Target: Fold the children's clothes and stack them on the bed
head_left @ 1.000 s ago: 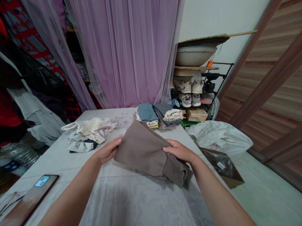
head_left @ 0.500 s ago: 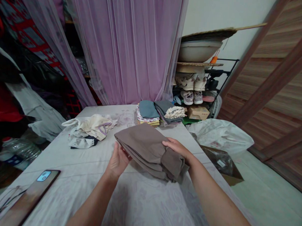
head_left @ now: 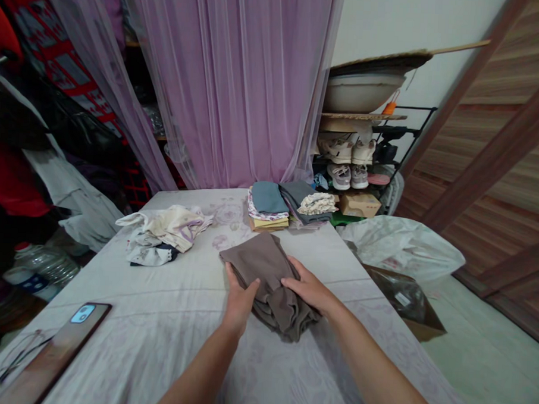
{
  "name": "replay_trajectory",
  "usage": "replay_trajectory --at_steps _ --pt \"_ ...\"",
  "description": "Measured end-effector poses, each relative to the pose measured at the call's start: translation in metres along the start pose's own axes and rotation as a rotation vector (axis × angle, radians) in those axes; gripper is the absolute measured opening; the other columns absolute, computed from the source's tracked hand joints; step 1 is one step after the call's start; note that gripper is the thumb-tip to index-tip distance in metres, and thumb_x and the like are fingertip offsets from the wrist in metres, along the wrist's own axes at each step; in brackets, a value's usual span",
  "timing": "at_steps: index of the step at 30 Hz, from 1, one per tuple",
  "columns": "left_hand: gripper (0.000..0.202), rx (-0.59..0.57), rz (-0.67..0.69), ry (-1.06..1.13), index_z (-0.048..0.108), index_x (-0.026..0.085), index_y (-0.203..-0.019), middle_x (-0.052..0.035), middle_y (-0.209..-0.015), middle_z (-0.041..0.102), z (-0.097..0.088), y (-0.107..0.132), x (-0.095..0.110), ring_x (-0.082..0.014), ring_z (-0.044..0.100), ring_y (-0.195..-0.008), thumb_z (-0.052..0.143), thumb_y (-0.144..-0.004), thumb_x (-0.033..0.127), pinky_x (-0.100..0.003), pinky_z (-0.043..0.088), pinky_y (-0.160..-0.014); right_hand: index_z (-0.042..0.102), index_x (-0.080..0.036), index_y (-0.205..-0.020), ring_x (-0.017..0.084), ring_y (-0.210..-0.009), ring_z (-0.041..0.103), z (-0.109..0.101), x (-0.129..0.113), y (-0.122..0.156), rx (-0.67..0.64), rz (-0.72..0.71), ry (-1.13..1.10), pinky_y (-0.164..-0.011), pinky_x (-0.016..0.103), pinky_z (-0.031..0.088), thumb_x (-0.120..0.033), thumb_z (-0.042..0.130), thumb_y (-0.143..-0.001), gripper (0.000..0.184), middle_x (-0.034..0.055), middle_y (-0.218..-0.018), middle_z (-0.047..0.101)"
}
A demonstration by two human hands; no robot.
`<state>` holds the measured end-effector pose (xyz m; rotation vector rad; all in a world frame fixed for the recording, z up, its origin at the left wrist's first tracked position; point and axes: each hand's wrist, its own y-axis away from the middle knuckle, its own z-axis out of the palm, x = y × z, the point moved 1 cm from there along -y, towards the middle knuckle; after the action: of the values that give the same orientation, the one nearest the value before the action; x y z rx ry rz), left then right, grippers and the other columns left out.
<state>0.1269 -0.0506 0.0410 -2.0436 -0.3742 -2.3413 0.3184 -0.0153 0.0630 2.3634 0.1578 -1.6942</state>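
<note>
A folded brown garment (head_left: 260, 255), its exact kind unclear, lies low over the bed in front of me, its near end bunched and ruffled. My left hand (head_left: 240, 296) grips its left edge, thumb on top and fingers along the side and partly hidden. On the right side, my right hand (head_left: 308, 286) holds the cloth with the thumb above and the other fingers around the edge. Beyond it sit two folded stacks: one topped with a blue-grey cloth (head_left: 268, 198), the other dark grey with a cream ruffled piece (head_left: 317, 203) on top.
A loose heap of light clothes (head_left: 170, 230) lies on the left of the bed (head_left: 189, 305). A phone (head_left: 62, 348) rests at the near left. Off the right side are an open cardboard box (head_left: 425, 322), a white plastic bag (head_left: 405, 246) and a shoe rack (head_left: 415, 134).
The brown garment has come down and nearer, turned more lengthwise. My left hand has moved right, its thumb now over the cloth; my right hand grips farther along the side.
</note>
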Motion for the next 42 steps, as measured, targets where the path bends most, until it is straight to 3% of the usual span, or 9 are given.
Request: replay_trajectory --at_steps 10,15,18,22,25,29,34,37,42 --pt "0.088 0.256 0.274 -0.224 0.014 0.028 -0.153 -0.0017 -0.159 0.027 -0.021 -0.001 0.024 -0.0212 0.023 -0.147 0.057 -0.077 0.017 -0.035 0.021 -0.120 0.038 -0.027 -0.146 0.027 -0.128 0.050 0.046 -0.063 0.029 0.080 -0.355 0.385 -0.108 0.044 0.040 -0.027 0.058 -0.079 0.070 0.0086 -0.145 0.048" --pt "0.086 0.346 0.356 -0.283 0.017 0.023 -0.153 -0.0038 -0.160 0.024 -0.046 -0.017 0.044 -0.0208 0.020 -0.147 0.055 -0.075 0.017 -0.034 0.018 -0.121 0.040 -0.026 -0.145 0.030 -0.133 0.044 0.072 -0.070 0.007 0.105 -0.413 0.385 -0.109 0.048 0.038 -0.028 0.058 -0.079 0.068 0.0096 -0.151 0.038" --pt "0.086 0.370 0.458 -0.343 0.018 0.021 -0.153 -0.0040 -0.160 0.025 -0.058 -0.046 0.068 -0.0203 0.020 -0.147 0.054 -0.075 0.016 -0.033 0.017 -0.121 0.040 -0.027 -0.144 0.028 -0.137 0.039 0.079 -0.084 -0.030 0.100 -0.460 0.352 -0.112 0.046 0.035 -0.029 0.057 -0.079 0.067 0.0086 -0.151 0.037" --pt "0.089 0.368 0.560 -0.432 0.017 0.020 -0.154 -0.0041 -0.158 0.029 -0.071 -0.114 0.119 -0.0206 0.025 -0.146 0.055 -0.073 0.015 -0.033 0.018 -0.121 0.040 -0.023 -0.144 0.026 -0.139 0.035 0.081 -0.119 -0.101 0.146 -0.526 0.267 -0.115 0.044 0.029 -0.032 0.057 -0.080 0.067 0.0102 -0.149 0.040" --pt "0.091 0.344 0.512 -0.491 0.015 0.019 -0.154 -0.0083 -0.156 0.032 -0.077 -0.173 0.142 -0.0238 0.031 -0.143 0.057 -0.072 0.014 -0.036 0.023 -0.119 0.035 -0.017 -0.146 0.027 -0.140 0.034 0.082 -0.129 -0.150 0.188 -0.389 0.187 -0.117 0.046 0.026 -0.037 0.055 -0.083 0.069 0.0141 -0.149 0.040" --pt "0.082 0.461 0.389 -0.659 0.033 0.009 -0.146 -0.0202 -0.158 0.023 -0.077 -0.218 0.112 -0.0365 0.016 -0.147 0.064 -0.071 0.021 -0.048 0.015 -0.119 0.037 -0.012 -0.145 0.031 -0.142 0.030 0.094 -0.087 -0.168 0.265 -0.195 0.177 -0.117 0.050 0.024 -0.033 0.051 -0.085 0.065 0.0177 -0.149 0.039" --pt "0.045 0.234 0.524 -0.786 0.059 0.021 -0.126 -0.0138 -0.150 0.040 -0.066 -0.212 0.046 -0.0308 0.028 -0.144 0.055 -0.085 0.039 -0.048 0.018 -0.118 0.053 -0.021 -0.133 0.031 -0.138 0.038 0.113 -0.005 -0.123 0.277 -0.322 0.307 -0.114 0.050 0.031 -0.027 0.058 -0.079 0.054 0.0133 -0.147 0.044" --pt "0.057 0.180 0.624 -0.831 0.052 0.021 -0.135 -0.0135 -0.154 0.033 -0.066 -0.200 0.036 -0.0306 0.026 -0.145 0.056 -0.085 0.047 -0.048 0.021 -0.118 0.066 -0.024 -0.117 0.029 -0.132 0.046 0.113 0.014 -0.097 0.284 -0.376 0.384 -0.111 0.048 0.037 -0.022 0.058 -0.078 0.039 0.0115 -0.143 0.049" --pt "0.095 0.090 0.742 -1.035 0.031 0.021 -0.148 -0.0176 -0.159 0.015 -0.070 -0.191 0.031 -0.0371 0.017 -0.146 0.076 -0.068 0.042 -0.054 0.026 -0.115 0.072 -0.021 -0.102 0.025 -0.122 0.055 0.111 0.012 -0.082 0.314 -0.437 0.472 -0.105 0.042 0.042 -0.017 0.053 -0.080 0.029 0.0129 -0.131 0.060"
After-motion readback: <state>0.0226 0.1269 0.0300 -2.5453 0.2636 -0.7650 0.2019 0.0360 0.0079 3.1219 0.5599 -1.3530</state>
